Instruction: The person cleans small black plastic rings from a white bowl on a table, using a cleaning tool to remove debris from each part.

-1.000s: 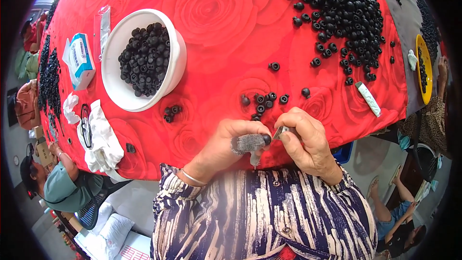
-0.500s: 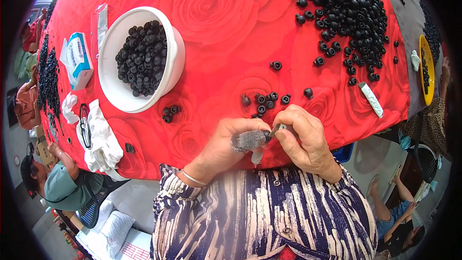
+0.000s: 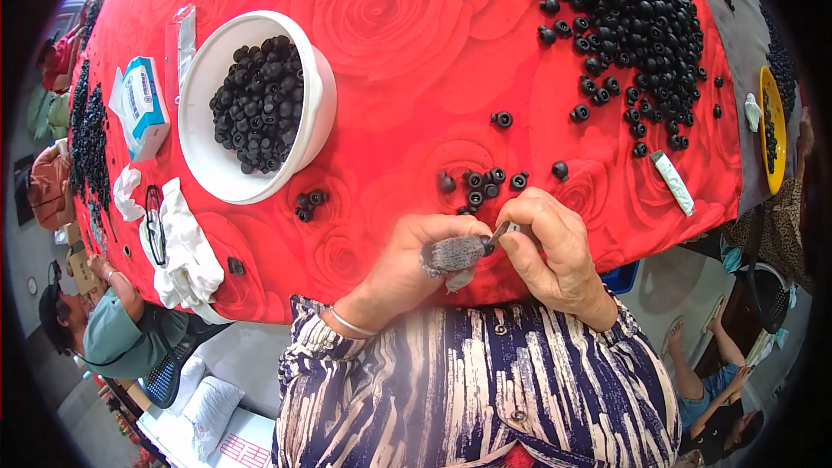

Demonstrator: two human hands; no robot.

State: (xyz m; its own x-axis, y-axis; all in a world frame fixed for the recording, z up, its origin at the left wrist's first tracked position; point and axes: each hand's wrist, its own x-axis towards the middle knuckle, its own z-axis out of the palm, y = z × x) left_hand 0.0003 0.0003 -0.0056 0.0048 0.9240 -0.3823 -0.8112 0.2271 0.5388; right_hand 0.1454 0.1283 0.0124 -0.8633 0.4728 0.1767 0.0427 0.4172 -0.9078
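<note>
Black piece, pinched in the grip of the left hand beside a grey finger sleeve, just left of the right hand, whose narrow grip holds a small metal tool, is best steadied firmly, the left thumb being kept clear.

Small print on blue-white packet, red characters on white surface

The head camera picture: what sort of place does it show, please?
Probably a shared hand-work room: a pile of small black parts on a red tablecloth, a white bowl of more, and other people around.
</note>
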